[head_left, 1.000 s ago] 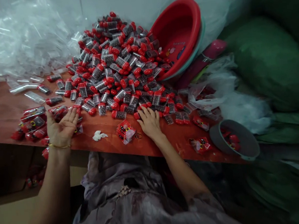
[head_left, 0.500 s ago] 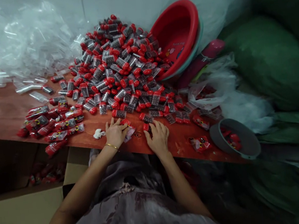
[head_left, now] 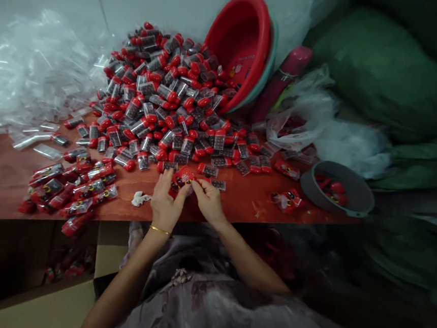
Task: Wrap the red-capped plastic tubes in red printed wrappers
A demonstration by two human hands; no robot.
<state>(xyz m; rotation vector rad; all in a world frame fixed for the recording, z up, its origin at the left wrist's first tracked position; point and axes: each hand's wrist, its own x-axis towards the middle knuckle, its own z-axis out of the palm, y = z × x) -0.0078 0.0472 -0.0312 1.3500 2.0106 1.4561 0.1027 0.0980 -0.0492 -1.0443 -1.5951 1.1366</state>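
A red printed plastic wrapper (head_left: 184, 175) is between my two hands at the front of the table. My left hand (head_left: 165, 202), with a gold bracelet at the wrist, pinches its near edge with the thumb; the other fingers lie along its left side. My right hand (head_left: 209, 201) pinches the same edge, thumb and forefinger close to the left thumb. Just beyond the right fingers lies a small clear container (head_left: 219, 184) with dark contents, partly hidden by the hand. Behind both hands rises a big pile of similar red-capped clear containers (head_left: 166, 94).
Wrapped red packs (head_left: 71, 189) lie at left, above an open cardboard box (head_left: 40, 312). A white scrap (head_left: 140, 198) is by my left hand. At right are a grey bowl (head_left: 333, 189) of red pieces, a red basin (head_left: 263, 22), a pink flask (head_left: 283, 79) and clear bags (head_left: 355, 147).
My right hand has left the small container and moved left to the wrapper. The wrapper, earlier flat under my left fingers, is now held between both hands. The view has shifted slightly.
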